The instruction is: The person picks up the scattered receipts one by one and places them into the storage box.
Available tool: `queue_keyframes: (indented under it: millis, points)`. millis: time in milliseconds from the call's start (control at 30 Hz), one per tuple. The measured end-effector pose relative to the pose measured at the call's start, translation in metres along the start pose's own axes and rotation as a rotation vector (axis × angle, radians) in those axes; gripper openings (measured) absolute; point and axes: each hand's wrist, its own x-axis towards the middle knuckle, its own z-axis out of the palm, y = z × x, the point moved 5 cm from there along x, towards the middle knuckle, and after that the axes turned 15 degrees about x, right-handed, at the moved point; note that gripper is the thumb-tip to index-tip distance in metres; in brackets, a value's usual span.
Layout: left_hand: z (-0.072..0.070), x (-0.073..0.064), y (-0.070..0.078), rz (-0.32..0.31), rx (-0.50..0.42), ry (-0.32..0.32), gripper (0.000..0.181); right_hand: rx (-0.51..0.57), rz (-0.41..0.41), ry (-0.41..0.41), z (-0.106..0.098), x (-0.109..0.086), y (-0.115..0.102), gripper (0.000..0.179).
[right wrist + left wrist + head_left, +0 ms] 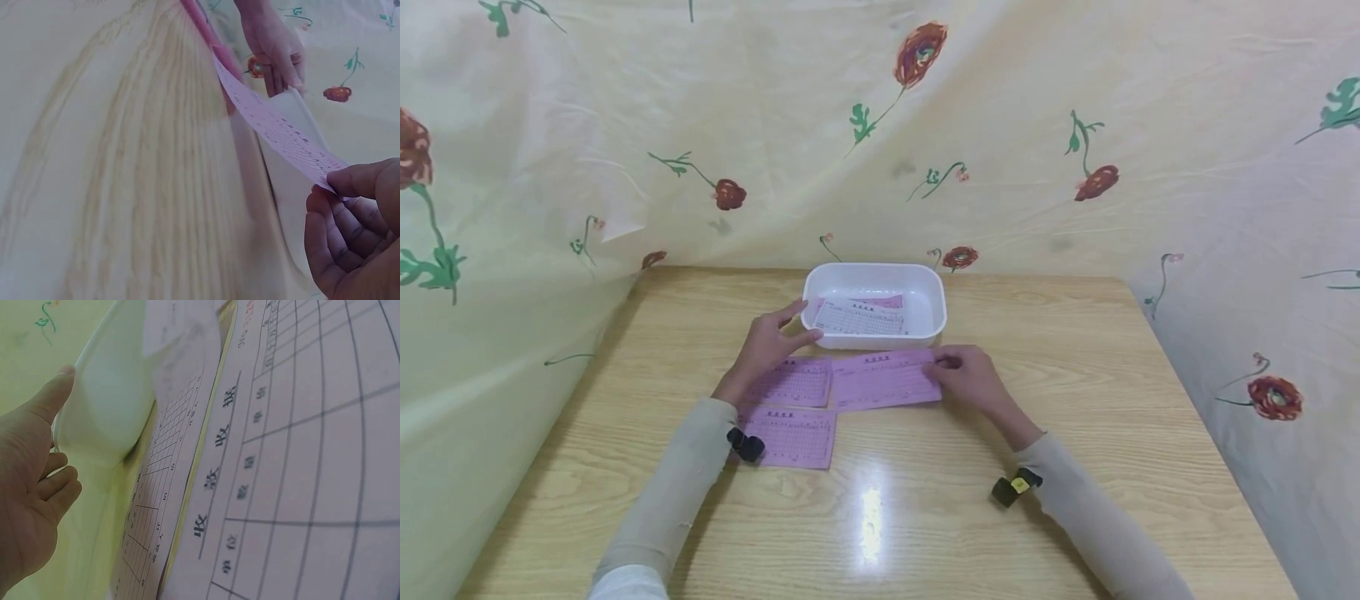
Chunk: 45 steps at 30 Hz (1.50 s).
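Observation:
My left hand (765,342) holds the left front corner of a white plastic basin (942,321). Its thumb lies at the rim in the left wrist view, the other fingers round the outer side. Between thumb and fingers, my right hand (972,377) pinches the right end of a pink receipt slip (883,382), just in front of the basin. That slip slants up to the fingers in the right wrist view. Inside the basin lie a whitish printed slip (859,318) and a pink one (891,301) partly beneath it.
Two more pink slips lie on the wooden table (940,517): an upper slip (793,383), partly hidden by my left hand, and a lower slip (797,439) nearer me. A flowered cloth (790,133) hangs behind the table and along both sides.

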Motion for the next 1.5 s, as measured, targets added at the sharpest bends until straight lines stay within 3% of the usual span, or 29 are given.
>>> queue_keyframes:
  millis: [300,733,1500]
  points:
    - [-0.001,0.001,0.000,0.006,0.008,0.005,0.085,0.076,-0.021,0.039,-0.015,-0.009,-0.007,0.027]
    - [0.000,0.001,-0.002,-0.008,0.027,0.000,0.086,0.280,0.037,0.062,-0.023,-0.016,-0.016,0.025]
    - [0.000,0.002,-0.002,0.002,0.019,-0.008,0.087,0.352,0.019,0.113,-0.040,0.011,-0.052,0.034]
